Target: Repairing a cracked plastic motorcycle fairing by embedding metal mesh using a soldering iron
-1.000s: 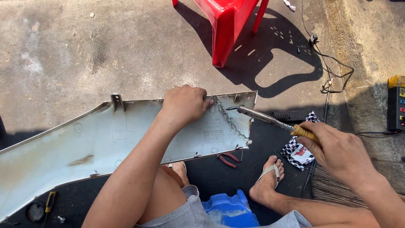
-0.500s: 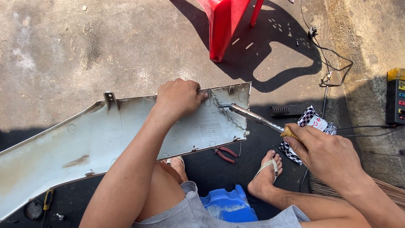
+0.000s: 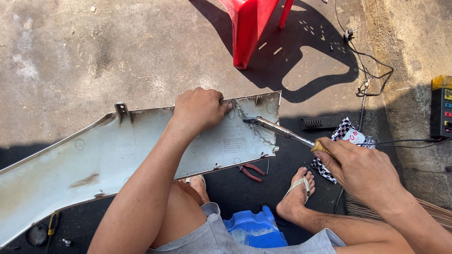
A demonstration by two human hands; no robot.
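**A:** Head view, the only one we have. What are the two hands doing?

**B:** The left hand (image 3: 200,109) is pressed down on one long pale plastic panel (image 3: 94,162), fingers curled over its far edge close to the right end. The right hand (image 3: 360,167) is closed around the yellowish handle of one soldering iron (image 3: 282,130), gripping it tight.

**A:** Where is the iron's tip?

**B:** On the panel, just beside the left fingertips, at a dark, rough seam (image 3: 252,124) that runs down the panel's right end.

**A:** And the panel itself?

**B:** It lies across the person's lap, slanting from the lower left of the frame up to the right, inner side up, above a black mat (image 3: 235,188).

**A:** Count the rest for me.

**B:** One red plastic chair (image 3: 252,28) at the top, standing on concrete. One pair of red-handled pliers (image 3: 250,171) on the mat, just under the panel's lower edge. One blue stool (image 3: 254,228) under the person. One checkered packet (image 3: 343,141) behind the right hand. One black slotted bar (image 3: 321,123) near it. One black box with coloured buttons (image 3: 441,108) at the right edge, and a tangle of black cable (image 3: 367,70) whose strands I cannot count. One bare foot in a sandal (image 3: 297,190) shows.
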